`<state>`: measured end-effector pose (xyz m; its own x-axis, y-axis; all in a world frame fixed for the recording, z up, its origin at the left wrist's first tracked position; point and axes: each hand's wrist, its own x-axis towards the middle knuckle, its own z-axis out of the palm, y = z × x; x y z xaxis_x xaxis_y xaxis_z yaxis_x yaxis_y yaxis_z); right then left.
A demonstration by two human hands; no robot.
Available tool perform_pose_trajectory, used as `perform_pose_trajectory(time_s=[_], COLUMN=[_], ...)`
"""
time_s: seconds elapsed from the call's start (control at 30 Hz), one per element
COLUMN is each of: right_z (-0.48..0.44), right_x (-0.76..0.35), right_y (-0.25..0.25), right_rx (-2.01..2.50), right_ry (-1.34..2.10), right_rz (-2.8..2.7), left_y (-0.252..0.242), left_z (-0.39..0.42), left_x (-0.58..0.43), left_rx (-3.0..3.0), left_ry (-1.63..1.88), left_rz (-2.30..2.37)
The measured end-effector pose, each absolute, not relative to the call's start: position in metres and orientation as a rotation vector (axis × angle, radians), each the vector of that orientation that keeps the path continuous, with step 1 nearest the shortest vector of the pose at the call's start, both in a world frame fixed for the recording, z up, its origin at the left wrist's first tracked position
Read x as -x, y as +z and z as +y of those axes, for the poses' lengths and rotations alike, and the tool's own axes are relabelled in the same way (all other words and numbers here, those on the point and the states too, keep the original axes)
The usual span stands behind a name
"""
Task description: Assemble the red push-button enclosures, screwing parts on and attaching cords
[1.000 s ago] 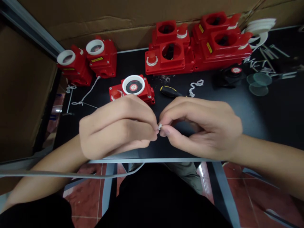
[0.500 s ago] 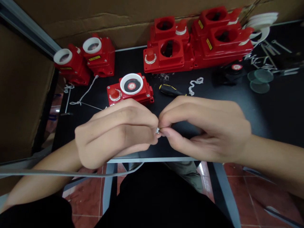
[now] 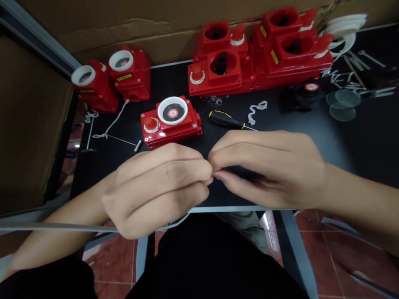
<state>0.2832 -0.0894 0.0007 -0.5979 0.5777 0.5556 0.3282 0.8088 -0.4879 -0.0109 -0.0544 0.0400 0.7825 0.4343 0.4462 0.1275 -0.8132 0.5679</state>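
Note:
My left hand [image 3: 160, 187] and my right hand [image 3: 268, 166] meet fingertip to fingertip over the front edge of the black table. Both are closed in a pinch. Whatever sits between the fingertips is hidden behind them. Just beyond my left hand lies a red call-point box [image 3: 171, 131] with a white ring, a dark round face and a small red cap at its left. A black and yellow screwdriver [image 3: 226, 119] rests on the table behind my right hand, its shaft pointing right. A crumpled white cord [image 3: 256, 112] lies to the right of the screwdriver.
Two red boxes with white rings [image 3: 131, 74] stand at the back left, near a small metal hammer [image 3: 138, 145] tied to a cord. Several red housings [image 3: 224, 79] line the back. Glass discs [image 3: 347, 99], metal rods and white rings [image 3: 346, 25] lie at right.
My left hand has dropped slightly toward me, and its fingers now cover the small whitish piece that showed between my fingertips. The hammer head beside the red box has come into view.

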Motion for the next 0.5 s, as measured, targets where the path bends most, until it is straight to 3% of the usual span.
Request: perform_pose_trajectory(time_s=[0.1, 0.3, 0.5], right_z=[-0.089, -0.092, -0.091], right_x=[-0.284, -0.282, -0.284], right_y=[0.001, -0.003, -0.005], right_rx=[0.628, 0.610, 0.579], right_ry=[0.490, 0.496, 0.506], right_rz=[-2.241, -2.188, -2.204], left_y=[0.039, 0.027, 0.035], left_z=[-0.049, -0.042, -0.029], left_x=[0.018, 0.023, 0.010], left_rx=[-2.546, -2.569, -2.440], left_ry=[0.674, 0.846, 0.797], left_rz=[0.303, 0.241, 0.206])
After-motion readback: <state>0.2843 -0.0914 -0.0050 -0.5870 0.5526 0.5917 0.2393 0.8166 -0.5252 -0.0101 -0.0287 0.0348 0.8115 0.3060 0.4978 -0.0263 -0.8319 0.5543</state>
